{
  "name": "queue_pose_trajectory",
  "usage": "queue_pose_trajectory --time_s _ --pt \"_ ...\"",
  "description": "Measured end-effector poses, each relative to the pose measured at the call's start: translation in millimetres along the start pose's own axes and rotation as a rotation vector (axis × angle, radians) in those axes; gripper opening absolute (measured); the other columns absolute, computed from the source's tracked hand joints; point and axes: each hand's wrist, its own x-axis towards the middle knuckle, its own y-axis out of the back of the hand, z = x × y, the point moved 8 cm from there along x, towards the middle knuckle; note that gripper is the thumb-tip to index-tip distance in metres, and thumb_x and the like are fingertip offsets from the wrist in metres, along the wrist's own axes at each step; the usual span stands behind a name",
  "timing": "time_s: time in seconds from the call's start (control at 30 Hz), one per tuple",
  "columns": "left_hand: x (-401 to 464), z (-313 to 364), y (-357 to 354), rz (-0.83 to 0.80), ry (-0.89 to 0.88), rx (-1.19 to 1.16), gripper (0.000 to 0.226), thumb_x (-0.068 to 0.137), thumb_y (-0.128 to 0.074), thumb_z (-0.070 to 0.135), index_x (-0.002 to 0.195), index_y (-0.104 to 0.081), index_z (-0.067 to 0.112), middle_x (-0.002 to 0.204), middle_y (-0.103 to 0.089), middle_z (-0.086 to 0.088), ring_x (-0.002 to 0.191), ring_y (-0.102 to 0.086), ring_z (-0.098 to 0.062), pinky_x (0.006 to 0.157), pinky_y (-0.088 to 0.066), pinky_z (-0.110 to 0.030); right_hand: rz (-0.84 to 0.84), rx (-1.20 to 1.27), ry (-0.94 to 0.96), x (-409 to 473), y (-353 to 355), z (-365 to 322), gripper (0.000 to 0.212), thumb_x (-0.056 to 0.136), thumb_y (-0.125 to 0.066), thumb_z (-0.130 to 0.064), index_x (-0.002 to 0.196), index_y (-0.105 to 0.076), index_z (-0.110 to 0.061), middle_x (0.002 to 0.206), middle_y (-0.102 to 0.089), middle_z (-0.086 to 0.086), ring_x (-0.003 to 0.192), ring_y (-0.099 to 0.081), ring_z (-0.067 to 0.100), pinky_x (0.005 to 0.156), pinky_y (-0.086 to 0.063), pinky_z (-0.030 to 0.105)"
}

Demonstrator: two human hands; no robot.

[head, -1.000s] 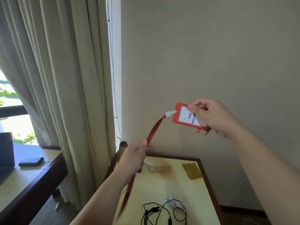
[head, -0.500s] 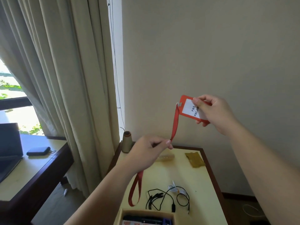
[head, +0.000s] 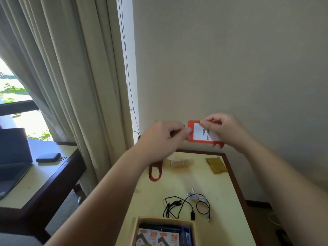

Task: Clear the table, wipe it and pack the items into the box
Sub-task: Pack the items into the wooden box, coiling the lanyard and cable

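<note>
Hands meet in the air above the far end of the table (head: 220, 206), against the wall. The right hand (head: 224, 129) pinches the red badge holder (head: 200, 134) at its top edge, fingers clamped on it. The left hand (head: 162, 136) has its fingers closed together at the holder's left side, on the red lanyard (head: 154, 172), whose loop hangs below that hand over the table. On the table lie a gold roller (head: 179, 163), an olive cloth (head: 216, 165) and black cables (head: 179, 205). The box (head: 135, 228) sits at the table's near end with packaged items inside.
</note>
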Motion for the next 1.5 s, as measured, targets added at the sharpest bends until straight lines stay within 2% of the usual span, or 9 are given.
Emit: queue_pose_trajectory --time_s 0.43,0.57,0.7,0.77,0.83,0.9,1.07,1.3,1.5 --pt "54.8 -13.0 18.3 0.007 0.065 -0.05 0.04 0.108 -0.052 0.047 0.083 -0.072 0.023 0.059 -0.049 0.011 0.044 -0.037 -0.003 0.047 -0.032 -0.016 -0.331 0.04 -0.038 -54.5 -88.3 29.7 0.018 0.105 -0.059 -0.046 0.092 -0.071 -0.043 0.073 -0.071 -0.005 0.056 -0.062 0.007 0.05 -0.051 0.026" --pt "56.0 -30.3 0.6 -0.048 0.117 -0.046 0.042 0.108 -0.051 0.049 0.081 -0.069 0.023 0.056 -0.048 0.016 0.044 -0.038 -0.002 0.046 -0.03 -0.015 -0.358 0.275 -0.018 -65.8 -93.2 16.3 0.014 0.102 -0.063 -0.044 0.098 -0.072 -0.034 0.086 -0.076 0.007 0.068 -0.076 0.027 0.052 -0.056 0.031" --pt "45.4 -52.1 -25.3 -0.232 0.263 -0.062 0.051 0.107 -0.048 0.058 0.09 -0.069 0.015 0.063 -0.064 0.019 0.054 -0.059 0.001 0.064 -0.046 -0.028 -0.282 0.423 0.024 -61.5 -81.5 4.1 0.023 0.096 -0.069 -0.046 0.102 -0.07 -0.024 0.086 -0.075 0.014 0.064 -0.074 0.042 0.049 -0.057 0.037" --pt "35.4 -66.5 -46.3 -0.347 0.319 -0.175 0.049 0.108 -0.05 0.052 0.102 -0.067 0.007 0.085 -0.076 -0.004 0.074 -0.071 -0.022 0.075 -0.052 -0.04 -0.205 0.417 0.057 -56.4 -73.6 -0.2 0.021 0.096 -0.071 -0.046 0.1 -0.071 -0.025 0.084 -0.075 0.013 0.061 -0.074 0.039 0.046 -0.056 0.036" --pt "20.4 -82.8 -65.9 -0.406 0.415 -0.328 0.029 0.109 -0.052 0.03 0.103 -0.061 0.003 0.084 -0.064 -0.016 0.069 -0.055 -0.025 0.069 -0.043 -0.036 -0.109 0.432 0.073 -50.4 -63.6 -0.4 0.018 0.096 -0.071 -0.045 0.097 -0.072 -0.027 0.082 -0.075 0.011 0.059 -0.074 0.035 0.045 -0.056 0.036" --pt "2.9 -94.3 -85.1 -0.439 0.524 -0.514 0.017 0.105 -0.049 0.022 0.093 -0.055 0.012 0.07 -0.044 -0.001 0.059 -0.034 -0.013 0.06 -0.025 -0.029 -0.015 0.425 0.074 -43.9 -53.0 2.2 0.013 0.097 -0.071 -0.04 0.096 -0.072 -0.027 0.083 -0.074 0.009 0.061 -0.073 0.032 0.044 -0.056 0.039" --pt "-24.4 -106.9 -107.2 -0.362 0.617 -0.575 0.043 0.092 -0.056 0.062 0.066 -0.052 0.028 0.06 -0.037 0.008 0.051 -0.029 -0.01 0.05 -0.024 -0.025 0.149 0.419 0.019 -30.5 -33.8 11.7 0.015 0.098 -0.072 -0.037 0.087 -0.07 -0.028 0.079 -0.074 0.005 0.059 -0.074 0.031 0.041 -0.052 0.032" --pt "-56.9 -97.5 -87.8 -0.244 0.363 -0.16 0.053 0.102 -0.036 0.071 0.075 -0.059 0.031 0.06 -0.047 0.013 0.052 -0.042 -0.001 0.057 -0.04 -0.02 0.273 0.125 -0.059 -9.8 -22.9 47.5 0.023 0.091 -0.074 -0.048 0.084 -0.067 -0.027 0.074 -0.071 -0.009 0.054 -0.07 0.014 0.039 -0.052 0.031" --pt "-24.6 -57.1 -24.9 -0.029 0.185 -0.018 0.047 0.105 -0.048 0.057 0.073 -0.063 0.026 0.07 -0.068 0.005 0.048 -0.048 -0.007 0.046 -0.039 -0.019 -0.027 -0.087 -0.003 -11.0 -73.1 67.7 0.015 0.101 -0.063 -0.046 0.093 -0.069 -0.035 0.072 -0.07 -0.011 0.047 -0.063 0.007 0.04 -0.044 0.024"
